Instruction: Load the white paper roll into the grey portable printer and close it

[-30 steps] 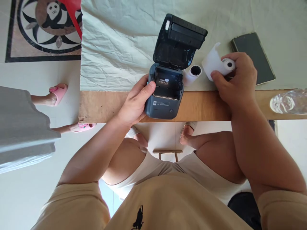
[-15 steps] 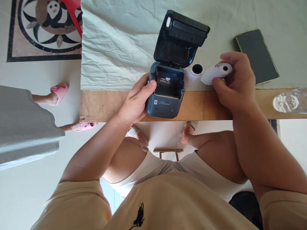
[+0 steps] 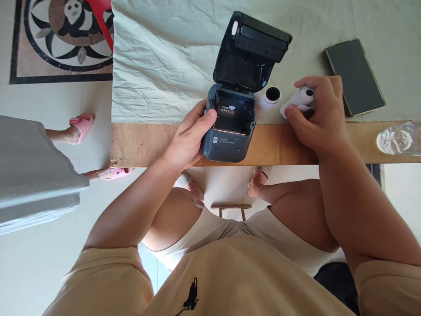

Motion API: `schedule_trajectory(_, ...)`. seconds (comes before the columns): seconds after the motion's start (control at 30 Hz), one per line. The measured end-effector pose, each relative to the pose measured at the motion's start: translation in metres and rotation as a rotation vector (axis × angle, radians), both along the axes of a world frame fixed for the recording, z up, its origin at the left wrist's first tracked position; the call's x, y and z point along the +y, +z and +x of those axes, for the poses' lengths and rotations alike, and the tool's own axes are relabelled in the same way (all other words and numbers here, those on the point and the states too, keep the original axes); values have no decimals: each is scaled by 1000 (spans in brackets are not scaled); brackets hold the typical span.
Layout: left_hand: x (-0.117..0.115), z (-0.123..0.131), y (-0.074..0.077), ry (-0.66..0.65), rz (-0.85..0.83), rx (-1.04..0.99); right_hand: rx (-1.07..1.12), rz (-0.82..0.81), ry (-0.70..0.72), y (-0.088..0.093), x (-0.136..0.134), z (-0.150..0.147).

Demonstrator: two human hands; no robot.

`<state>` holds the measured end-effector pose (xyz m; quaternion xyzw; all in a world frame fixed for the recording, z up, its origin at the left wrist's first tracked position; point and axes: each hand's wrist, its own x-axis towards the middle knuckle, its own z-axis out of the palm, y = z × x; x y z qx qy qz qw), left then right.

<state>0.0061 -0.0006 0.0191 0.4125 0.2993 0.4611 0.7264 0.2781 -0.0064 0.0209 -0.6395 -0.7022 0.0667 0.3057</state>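
My left hand (image 3: 192,136) grips the left side of a dark blue label printer (image 3: 226,147), its thumb over the upper edge. The printer's lid (image 3: 250,52) stands wide open, and I see a white printed sticker inside the bay, with no roll there. On the right, my right hand (image 3: 324,114) is closed on a small white paper roll (image 3: 301,98), held between thumb and fingers with the dark core hole facing up. A second white roll (image 3: 272,95) with a larger dark core stands beside the printer, apart from both hands.
A dark smartphone (image 3: 363,77) lies on the pale green cloth (image 3: 164,57) beyond my right hand. A clear bottle or glass (image 3: 399,138) lies on the wooden table edge (image 3: 141,142) at far right. Another person's pink-slippered feet (image 3: 83,127) show on the floor at left.
My right hand has shifted slightly, and the white roll in it has turned, its paper now nearer the fingers. My left hand and the printer are almost still.
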Motion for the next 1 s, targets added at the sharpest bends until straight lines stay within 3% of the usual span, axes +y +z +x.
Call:
schedule_trajectory(0.13,0,0,0,-1,5,7,-90,-44,-56,0,3,0)
schedule_trajectory(0.23,0,-1,0,1,1,46,-35,16,-85,-2,5,4)
schedule_trajectory(0.33,0,-1,0,6,2,52,54,265,-36,4,4,-2)
schedule_trajectory(0.43,-1,-1,-1,19,13,40,67,561,170,22,-3,-27)
schedule_trajectory(0.47,-1,-1,-1,26,9,42,53,571,242,28,-7,-38)
schedule_trajectory(0.57,-2,-1,0,36,-13,34,-57,451,344,43,-16,-72)
schedule_trajectory(0.7,-5,-3,1,35,1,-7,-153,134,287,44,-18,-96)
schedule_trajectory(0.87,-6,-5,0,23,-4,11,-131,121,206,34,-9,-97)
schedule_trajectory(1.0,-5,-5,-2,9,1,2,-132,216,273,30,-6,-96)
